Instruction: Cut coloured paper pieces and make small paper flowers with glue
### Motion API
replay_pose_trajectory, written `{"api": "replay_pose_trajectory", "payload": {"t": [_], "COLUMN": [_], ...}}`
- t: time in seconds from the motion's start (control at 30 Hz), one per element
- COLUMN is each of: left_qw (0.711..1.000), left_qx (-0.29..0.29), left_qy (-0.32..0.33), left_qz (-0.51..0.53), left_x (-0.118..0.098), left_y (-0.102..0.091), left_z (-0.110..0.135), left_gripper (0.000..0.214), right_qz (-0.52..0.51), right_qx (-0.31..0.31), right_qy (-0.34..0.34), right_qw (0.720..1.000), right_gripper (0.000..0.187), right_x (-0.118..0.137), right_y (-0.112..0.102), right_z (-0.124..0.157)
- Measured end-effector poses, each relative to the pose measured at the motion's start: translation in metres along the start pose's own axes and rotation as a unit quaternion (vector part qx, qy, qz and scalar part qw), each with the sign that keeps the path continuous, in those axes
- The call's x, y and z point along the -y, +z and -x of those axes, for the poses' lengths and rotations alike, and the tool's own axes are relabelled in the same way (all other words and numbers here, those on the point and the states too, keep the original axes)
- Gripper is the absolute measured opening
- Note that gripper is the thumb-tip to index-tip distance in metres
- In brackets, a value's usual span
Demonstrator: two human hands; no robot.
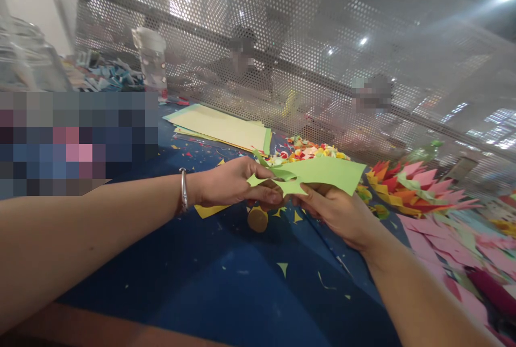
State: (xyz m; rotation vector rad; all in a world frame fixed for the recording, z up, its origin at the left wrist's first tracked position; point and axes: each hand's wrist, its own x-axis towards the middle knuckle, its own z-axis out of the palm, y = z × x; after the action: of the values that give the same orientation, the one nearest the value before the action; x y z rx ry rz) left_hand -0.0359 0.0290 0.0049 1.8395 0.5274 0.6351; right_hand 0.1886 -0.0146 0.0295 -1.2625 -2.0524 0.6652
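Note:
Between my two hands is a light green sheet of paper (332, 174), its left part cut into pointed, curved shapes. My left hand (237, 181), with a silver bangle at the wrist, pinches the cut end between thumb and fingers. From below, my right hand (332, 210) grips the sheet near its middle, thumb against the pointed edge. The fingertips of both hands nearly meet and are partly hidden by the paper. Under them on the blue table lie a round yellowish-brown disc (257, 219) and a yellow paper piece (209, 210).
Behind my hands lie a stack of paper sheets (221, 121) and a pile of small colourful cuttings (318, 151). Folded-paper flowers (415, 186) and pink paper pieces (435, 234) are at right. A clear bottle (152, 62) stands by the perforated metal screen (282, 30); people sit beyond it.

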Motion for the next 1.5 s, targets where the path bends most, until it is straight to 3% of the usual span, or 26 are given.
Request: {"api": "replay_pose_trajectory", "payload": {"t": [0.37,0.53,0.63,0.83,1.07,1.2,1.33,1.43,1.5], "left_qw": [1.0,1.0,0.997,0.978,0.955,0.946,0.95,0.955,0.954], "left_qx": [0.016,0.009,-0.006,-0.132,-0.198,-0.188,-0.132,-0.079,-0.074], "left_qy": [0.004,-0.022,0.012,0.074,0.069,0.043,0.0,-0.027,-0.029], "left_qz": [-0.014,0.015,0.074,0.143,0.208,0.26,0.282,0.285,0.288], "left_x": [-0.003,0.0,-0.001,-0.004,0.0,0.001,0.0,-0.005,-0.007], "left_y": [0.0,0.002,0.005,0.008,0.011,0.013,0.016,0.021,0.025], "left_z": [0.0,-0.001,-0.002,-0.005,-0.007,-0.006,-0.003,-0.001,0.0], "left_gripper": [0.022,0.022,0.025,0.021,0.014,0.021,0.022,0.021,0.022], "right_qz": [-0.034,-0.052,-0.078,-0.15,-0.193,-0.206,-0.204,-0.224,-0.24], "right_qx": [0.041,0.02,-0.012,-0.069,-0.038,-0.038,-0.047,-0.084,-0.112], "right_qy": [-0.01,-0.002,0.011,0.043,0.066,0.062,0.056,0.042,0.039], "right_qw": [0.999,0.998,0.997,0.985,0.978,0.976,0.976,0.97,0.963], "right_gripper": [0.045,0.042,0.041,0.039,0.041,0.041,0.044,0.043,0.041], "right_x": [-0.005,-0.006,-0.006,-0.005,-0.003,-0.003,-0.001,0.0,0.0], "right_y": [-0.001,0.003,0.003,0.004,0.005,0.005,0.003,0.002,0.002], "right_z": [0.0,-0.002,-0.003,-0.005,-0.005,-0.005,-0.004,-0.005,-0.006]}}
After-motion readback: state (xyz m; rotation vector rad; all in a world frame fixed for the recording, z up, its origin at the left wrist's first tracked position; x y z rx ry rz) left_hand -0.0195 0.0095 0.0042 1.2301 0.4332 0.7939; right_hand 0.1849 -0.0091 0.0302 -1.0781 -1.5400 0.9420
